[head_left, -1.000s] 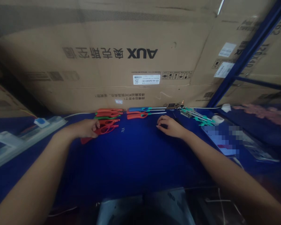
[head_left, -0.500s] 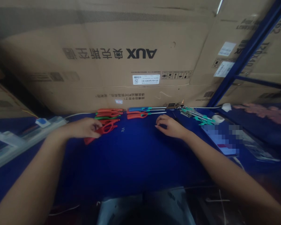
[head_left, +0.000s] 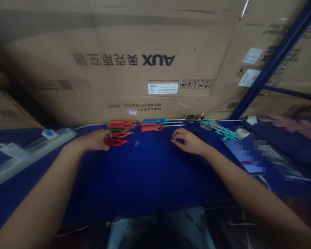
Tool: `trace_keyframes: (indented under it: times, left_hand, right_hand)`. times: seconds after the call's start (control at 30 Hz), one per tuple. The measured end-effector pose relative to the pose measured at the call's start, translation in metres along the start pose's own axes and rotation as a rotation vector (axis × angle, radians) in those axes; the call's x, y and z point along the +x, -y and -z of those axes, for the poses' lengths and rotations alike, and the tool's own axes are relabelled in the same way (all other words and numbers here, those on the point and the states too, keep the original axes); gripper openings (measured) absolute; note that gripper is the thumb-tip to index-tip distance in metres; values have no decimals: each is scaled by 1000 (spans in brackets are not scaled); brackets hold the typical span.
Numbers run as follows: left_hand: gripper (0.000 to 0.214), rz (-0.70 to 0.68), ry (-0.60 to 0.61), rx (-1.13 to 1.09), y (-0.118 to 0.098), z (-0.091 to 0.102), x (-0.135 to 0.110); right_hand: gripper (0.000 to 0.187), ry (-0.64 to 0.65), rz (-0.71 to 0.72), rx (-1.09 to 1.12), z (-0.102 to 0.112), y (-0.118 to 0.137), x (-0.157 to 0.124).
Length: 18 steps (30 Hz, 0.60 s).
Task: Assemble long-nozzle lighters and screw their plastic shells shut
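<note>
In the head view, the left hand is pinching the end of a red handle; how firmly, one cannot tell. Handle and hand are both left of the blue-handled lighter and nearer the person than it. Farther back on that same left side, beyond the red handle, lie an orange handle, a green handle and more orange ones, packed close together. The likeliest mishap is that the red handle, if pushed too far back, would nudge the orange one and skew the stack; a loose pinch could also let it swivel out of line.

The right hand is right of the blue-handled lighter and nearer the person; its fingers are loosely curled, with nothing visible in them. It rests near the rod tips of that lighter and its neighbours, so a careless sweep could knock them askew. Farther right, the teal-fitted rods overlap in a loose heap and might snag on one another if one were pulled.

Compared with half a second ago, the red handle no longer slants out below the left hand but lies almost level with the others, while the right hand has scarcely moved.
</note>
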<state>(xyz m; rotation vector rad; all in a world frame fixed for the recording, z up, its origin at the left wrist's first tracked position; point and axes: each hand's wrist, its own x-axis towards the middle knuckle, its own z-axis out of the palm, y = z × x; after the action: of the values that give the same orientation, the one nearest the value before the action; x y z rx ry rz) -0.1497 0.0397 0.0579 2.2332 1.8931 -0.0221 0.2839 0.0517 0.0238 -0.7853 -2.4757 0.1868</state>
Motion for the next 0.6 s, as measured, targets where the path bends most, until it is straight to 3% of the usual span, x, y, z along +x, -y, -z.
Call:
trace_keyframes:
  times: [0.27, 0.6]
  left_hand:
    - [47, -4, 11, 12, 6, -3, 6]
    - [37, -20, -74, 75, 3, -5, 7]
  right_hand:
    - [20, 13, 9, -7, -1, 0, 0]
    - [18, 14, 18, 2, -2, -1, -1]
